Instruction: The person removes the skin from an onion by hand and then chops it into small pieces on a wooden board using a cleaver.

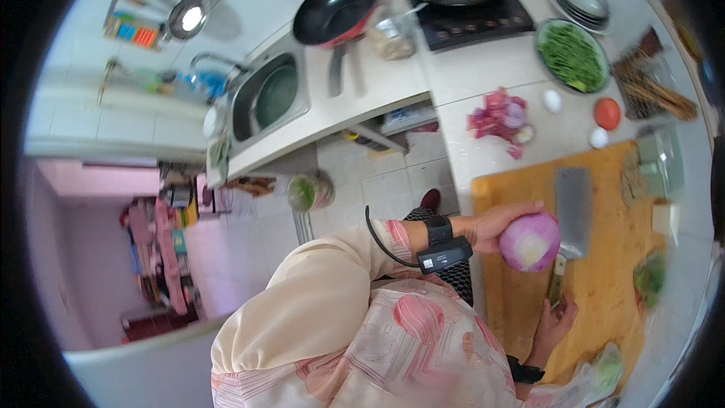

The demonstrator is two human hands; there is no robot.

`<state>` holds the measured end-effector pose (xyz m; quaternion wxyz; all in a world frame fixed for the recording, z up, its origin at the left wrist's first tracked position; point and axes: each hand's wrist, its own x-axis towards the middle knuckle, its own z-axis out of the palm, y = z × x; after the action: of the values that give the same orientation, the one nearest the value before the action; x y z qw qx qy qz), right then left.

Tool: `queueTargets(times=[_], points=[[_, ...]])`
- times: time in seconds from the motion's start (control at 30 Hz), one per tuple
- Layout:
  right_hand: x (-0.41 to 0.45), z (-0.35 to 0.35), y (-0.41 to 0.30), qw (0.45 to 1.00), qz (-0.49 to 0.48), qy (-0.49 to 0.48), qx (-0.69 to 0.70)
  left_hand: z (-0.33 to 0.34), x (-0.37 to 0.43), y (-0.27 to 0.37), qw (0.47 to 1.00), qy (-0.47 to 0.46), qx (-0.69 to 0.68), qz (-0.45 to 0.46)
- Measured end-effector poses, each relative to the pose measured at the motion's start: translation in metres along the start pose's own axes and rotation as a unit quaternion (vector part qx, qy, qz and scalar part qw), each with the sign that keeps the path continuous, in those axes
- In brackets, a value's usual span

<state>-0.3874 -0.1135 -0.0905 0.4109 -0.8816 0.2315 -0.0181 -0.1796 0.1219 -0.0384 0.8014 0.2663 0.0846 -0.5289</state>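
Observation:
My left hand [491, 229] holds a peeled purple onion [531, 242] over the wooden cutting board [510, 306]. Beneath and beyond the onion, a cleaver [573, 204] lies with its broad blade flat on the board. My right hand [555, 326] is at the lower end of the cleaver's handle, which runs between thumb and curled fingers. Purple onion peelings [501, 116] form a loose heap on the white counter past the board's far left corner.
Two eggs [552, 101], a tomato [607, 114] and a plate of chopped greens [571, 56] stand beyond the board. A plastic bag [600, 377] lies at its near edge. Farther off are an induction cooker [476, 25] with a lidded pan, a wok [337, 8] and a sink [269, 96].

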Motion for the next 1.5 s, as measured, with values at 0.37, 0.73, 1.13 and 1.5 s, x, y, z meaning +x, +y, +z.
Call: queueTargets(times=[0.37,0.73,1.13,1.5], points=[[0.027,0.005,0.048,0.984,0.0,-0.032,-0.177,-0.06,-0.151,0.019,0.964,0.088,-0.099,0.229],[0.039,-0.003,0.046,0.928,0.005,0.147,-0.342,-0.159,-0.42,0.0,0.844,0.235,-0.143,0.461],[-0.002,0.393,-0.348,0.869,-0.312,-0.382,0.035,-0.204,-0.595,-0.046,0.635,0.32,-0.247,0.658],[-0.121,0.711,-0.633,0.678,-0.441,-0.57,0.144,-0.217,-0.674,-0.057,0.406,0.386,-0.287,0.777]])
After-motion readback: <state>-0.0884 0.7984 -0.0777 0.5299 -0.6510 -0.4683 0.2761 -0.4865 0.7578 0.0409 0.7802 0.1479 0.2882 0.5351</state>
